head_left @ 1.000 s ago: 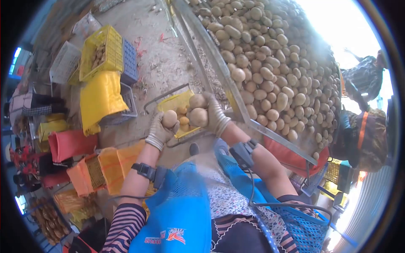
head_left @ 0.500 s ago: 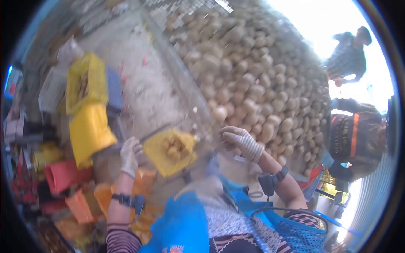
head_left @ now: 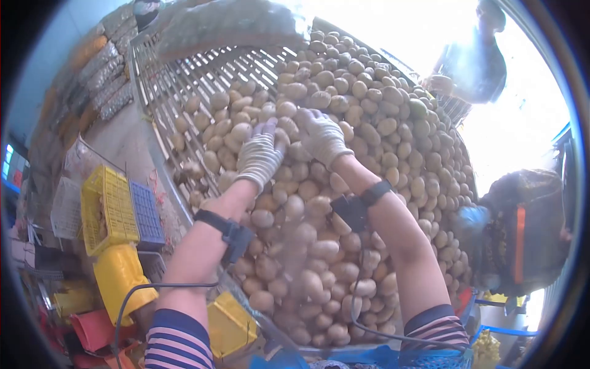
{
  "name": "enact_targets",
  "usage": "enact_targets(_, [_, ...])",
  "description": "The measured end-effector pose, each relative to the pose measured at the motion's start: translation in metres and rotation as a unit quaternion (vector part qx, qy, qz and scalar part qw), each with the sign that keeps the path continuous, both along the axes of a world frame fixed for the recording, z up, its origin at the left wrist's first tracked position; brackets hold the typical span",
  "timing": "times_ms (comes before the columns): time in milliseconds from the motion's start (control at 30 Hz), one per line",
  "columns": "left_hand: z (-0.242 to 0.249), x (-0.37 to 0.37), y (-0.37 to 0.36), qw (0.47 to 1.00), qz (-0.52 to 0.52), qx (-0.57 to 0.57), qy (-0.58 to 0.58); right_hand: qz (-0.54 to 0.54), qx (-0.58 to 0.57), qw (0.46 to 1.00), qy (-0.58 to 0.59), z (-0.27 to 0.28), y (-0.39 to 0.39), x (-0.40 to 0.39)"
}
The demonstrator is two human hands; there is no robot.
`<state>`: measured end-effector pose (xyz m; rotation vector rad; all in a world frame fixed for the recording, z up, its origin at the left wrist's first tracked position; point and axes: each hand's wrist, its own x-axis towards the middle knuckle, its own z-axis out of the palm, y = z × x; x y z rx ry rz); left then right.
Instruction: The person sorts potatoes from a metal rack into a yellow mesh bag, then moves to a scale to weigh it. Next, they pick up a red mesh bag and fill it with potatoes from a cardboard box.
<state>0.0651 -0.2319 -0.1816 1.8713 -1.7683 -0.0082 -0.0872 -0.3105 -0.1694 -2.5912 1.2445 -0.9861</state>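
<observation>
A large heap of potatoes [head_left: 307, 230] lies on a slatted rack [head_left: 178, 101] in front of me. My left hand [head_left: 261, 155], in a pale striped glove, rests on the heap toward the slats, fingers stretched forward against potatoes. Close on its right, my right hand [head_left: 322, 136] wears a similar glove and lies over other potatoes with its fingers extended. A few potatoes sit between the two hands. Both palms face down, so what is under them is hidden. Neither hand visibly lifts a potato.
At left stand a yellow crate [head_left: 110, 209], a blue crate [head_left: 146, 212] and a yellow container [head_left: 123, 280]. Another yellow container [head_left: 230, 323] is below my left arm. Filled sacks [head_left: 107, 80] are stacked behind. Two people [head_left: 473, 64] [head_left: 522, 230] are at right. Cables hang from my wrists.
Both my hands have moved forward and together onto the potatoes, from beside the yellow container and the heap's near edge. My view has shifted so more of the slatted rack shows.
</observation>
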Motion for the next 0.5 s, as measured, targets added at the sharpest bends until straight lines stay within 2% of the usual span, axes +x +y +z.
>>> enact_targets(33, [0.002, -0.007, -0.009, 1.000, -0.003, -0.001, -0.009, 0.013, 0.110, 0.993, 0.037, 0.010, -0.010, 0.007])
enact_targets(67, [0.002, -0.015, -0.015, 0.994, 0.045, 0.055, 0.081, 0.026, 0.222, 0.972, 0.072, 0.017, -0.016, 0.014])
enact_targets(100, [0.001, -0.023, -0.021, 0.975, 0.091, 0.113, 0.169, 0.009, 0.183, 0.980, 0.073, 0.010, -0.025, 0.023])
enact_targets(133, [-0.026, -0.015, -0.033, 0.983, 0.100, 0.076, 0.136, -0.011, 0.148, 0.986, 0.074, 0.003, -0.032, 0.031])
enact_targets(200, [-0.027, -0.015, -0.022, 0.978, 0.030, 0.011, 0.204, -0.028, 0.154, 0.983, 0.100, 0.009, -0.031, 0.041])
enact_targets(233, [-0.023, -0.019, -0.016, 0.940, 0.032, 0.028, 0.339, -0.027, 0.132, 0.986, 0.099, 0.003, -0.028, 0.041])
enact_targets(267, [-0.031, -0.011, -0.015, 0.936, 0.045, 0.039, 0.348, -0.033, 0.145, 0.984, 0.093, -0.002, -0.020, 0.040])
enact_targets(333, [-0.029, -0.009, -0.002, 0.924, 0.010, 0.061, 0.378, -0.065, 0.096, 0.993, 0.035, -0.006, -0.011, 0.039])
enact_targets(400, [-0.040, -0.009, 0.009, 0.884, 0.014, 0.053, 0.464, -0.073, 0.052, 0.994, 0.061, -0.021, -0.012, 0.047])
enact_targets(467, [-0.020, -0.024, 0.039, 0.789, 0.017, 0.070, 0.610, -0.065, 0.100, 0.989, 0.093, -0.009, 0.000, 0.041])
enact_targets(500, [-0.010, -0.030, 0.053, 0.793, 0.013, 0.072, 0.604, -0.069, 0.100, 0.989, 0.086, 0.000, 0.008, 0.035])
